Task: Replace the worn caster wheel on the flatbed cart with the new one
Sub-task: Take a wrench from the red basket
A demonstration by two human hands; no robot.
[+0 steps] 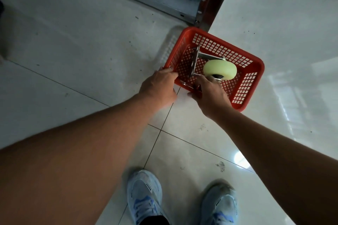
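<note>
The red basket [257, 62] is gripped by the left hand [161, 86], the caster wheel [220, 69] is reached by the right hand [210, 96], grasp unclear, and fitting is judged not yet begun.

Basket [243, 86]: red-orange, walls and base perforated in a regular square grid. Caster wheel [220, 70]: pale yellow-green, unpatterned; bracket [195, 62] silver-grey. Floor tiles [91, 51]: glossy grey-white, divided by thin dark lines. Shoes [144, 197], near edge: light blue, marked with darker blue.
</note>
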